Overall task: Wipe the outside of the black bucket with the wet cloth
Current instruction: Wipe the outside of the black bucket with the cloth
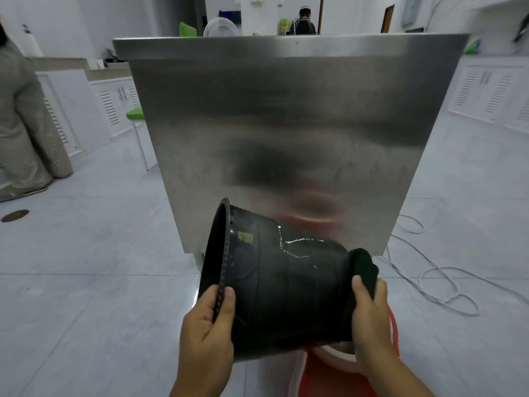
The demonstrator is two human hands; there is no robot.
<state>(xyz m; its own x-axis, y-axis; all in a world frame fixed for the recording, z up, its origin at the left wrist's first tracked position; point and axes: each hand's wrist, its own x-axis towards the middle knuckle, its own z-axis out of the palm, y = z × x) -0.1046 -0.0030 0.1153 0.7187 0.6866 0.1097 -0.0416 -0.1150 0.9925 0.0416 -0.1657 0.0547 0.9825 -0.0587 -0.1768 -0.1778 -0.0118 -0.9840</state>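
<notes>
Black bucket (283, 287) held on its side above the floor, mouth to the left, base to the right; this lays the outer wall open to view and to the cloth.

Left hand (207, 336) pinches the rim, thumb on the outside, fingers curled inside; judged to be the steadying grip, and it would let the bucket be turned to present fresh wall.

Right hand (370, 319) clasps a dark cloth (365, 267) bunched against the base end; cloth touching the bucket at its bottom edge, so wiping appears to be at the base.

Thin bright streaks on the upper wall (probably water film, not certain).

Red basin (393, 333) directly below the base end; likely set there to catch drips.

Steel table (286, 110) stands behind, apart from the hands.
</notes>
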